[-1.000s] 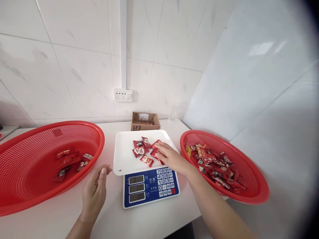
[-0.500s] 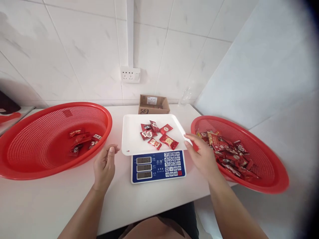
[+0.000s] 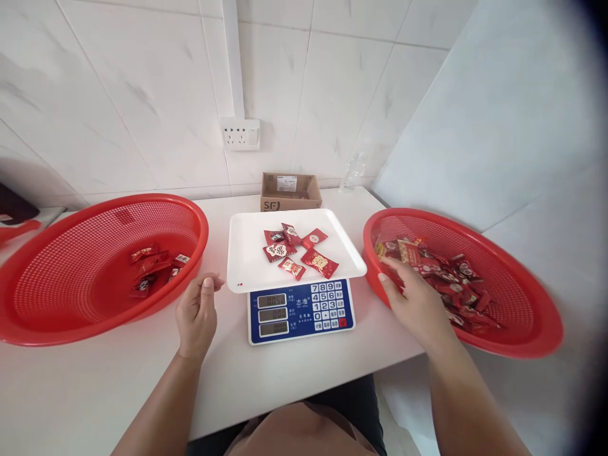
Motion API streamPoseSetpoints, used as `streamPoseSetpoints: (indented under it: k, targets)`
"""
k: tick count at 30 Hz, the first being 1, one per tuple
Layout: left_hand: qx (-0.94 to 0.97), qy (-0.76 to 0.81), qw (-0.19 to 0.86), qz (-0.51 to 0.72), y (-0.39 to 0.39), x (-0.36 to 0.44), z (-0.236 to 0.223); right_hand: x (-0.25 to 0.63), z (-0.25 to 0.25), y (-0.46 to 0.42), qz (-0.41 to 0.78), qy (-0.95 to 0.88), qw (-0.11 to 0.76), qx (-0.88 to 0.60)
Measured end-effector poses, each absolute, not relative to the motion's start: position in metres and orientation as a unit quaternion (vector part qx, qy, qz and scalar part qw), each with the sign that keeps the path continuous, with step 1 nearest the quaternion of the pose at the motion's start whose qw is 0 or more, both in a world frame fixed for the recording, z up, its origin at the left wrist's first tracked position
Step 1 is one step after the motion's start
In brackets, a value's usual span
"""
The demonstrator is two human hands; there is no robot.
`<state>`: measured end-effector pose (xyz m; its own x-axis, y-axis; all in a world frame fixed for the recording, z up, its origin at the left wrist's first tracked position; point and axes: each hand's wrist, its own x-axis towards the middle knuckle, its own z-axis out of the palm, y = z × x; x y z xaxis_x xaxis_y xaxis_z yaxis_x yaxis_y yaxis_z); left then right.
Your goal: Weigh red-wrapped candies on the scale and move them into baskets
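Observation:
A blue digital scale (image 3: 301,309) with a white weighing tray (image 3: 247,253) stands in the middle of the white table. Several red wrapped candies (image 3: 298,251) lie on the tray. My right hand (image 3: 414,299) reaches over the near rim of the right red basket (image 3: 532,316), fingers spread above its pile of red candies (image 3: 444,278). My left hand (image 3: 197,310) rests on the table left of the scale, fingers loosely curled with nothing in them. The left red basket (image 3: 71,253) holds a few candies (image 3: 154,266).
A small open cardboard box (image 3: 289,192) sits behind the scale against the tiled wall, under a power socket (image 3: 241,133). A clear plastic bottle (image 3: 352,171) stands in the corner. The table's front edge runs just before my lap.
My right hand left the candies on the scale tray and moved right into the right basket. The view shifted slightly. My left hand stayed beside the scale.

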<state>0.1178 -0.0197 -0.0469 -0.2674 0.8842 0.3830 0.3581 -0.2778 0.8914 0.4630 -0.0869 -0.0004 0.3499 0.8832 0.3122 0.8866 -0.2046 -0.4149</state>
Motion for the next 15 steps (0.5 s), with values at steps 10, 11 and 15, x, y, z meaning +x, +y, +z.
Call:
streamPoseSetpoints:
  k: [10, 11, 15]
  targets:
    - [0.583, 0.569, 0.193, 0.547, -0.018, 0.118, -0.049, 0.457, -0.003, -0.085, -0.034, -0.56, 0.143, -0.815]
    - [0.594, 0.568, 0.181, 0.54, -0.018, 0.117, -0.048, 0.457, -0.004, -0.085, -0.036, -0.562, 0.141, -0.814]
    - [0.653, 0.549, 0.091, 0.515, -0.021, 0.113, -0.035, 0.46, -0.006, -0.086, -0.028, -0.572, 0.136, -0.808]
